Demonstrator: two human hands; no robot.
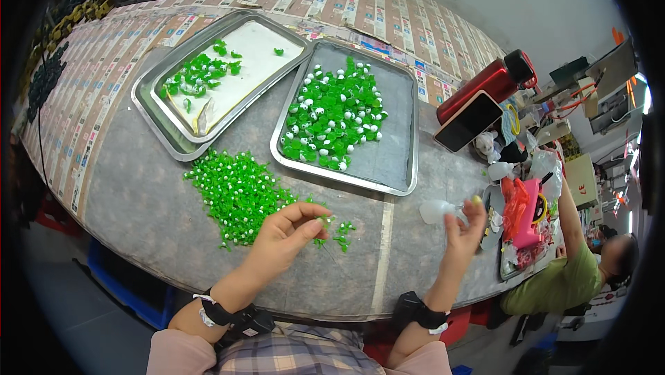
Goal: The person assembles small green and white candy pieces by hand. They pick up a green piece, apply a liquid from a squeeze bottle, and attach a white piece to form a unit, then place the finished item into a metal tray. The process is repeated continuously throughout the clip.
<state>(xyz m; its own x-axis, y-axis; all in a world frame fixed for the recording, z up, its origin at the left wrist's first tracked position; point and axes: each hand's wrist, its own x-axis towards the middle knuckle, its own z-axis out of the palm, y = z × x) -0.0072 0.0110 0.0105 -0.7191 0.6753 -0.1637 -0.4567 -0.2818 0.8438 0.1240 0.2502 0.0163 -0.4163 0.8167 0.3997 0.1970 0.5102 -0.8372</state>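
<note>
Pinching green piece (329, 222) at fingertips of left hand (282, 236); green pile (237, 198) just left of grip; right hand (460, 238) raised, fingers parted.

Table (332, 281): two stacked trays far left, upper tray (256, 49) inside lower tray (154, 132), pieces (194, 74) in the upper one. Right tray (396, 153) beside them, more pieces (336, 112) in it. Heap (232, 195) on the near side of the trays. Left hand (280, 233) at heap's near right edge, loose parts (343, 233) just right of its fingertips. Cup (431, 211) just left of right hand (463, 233). Bottle (478, 91) right of right tray, phone (470, 121) on its near side.
</note>
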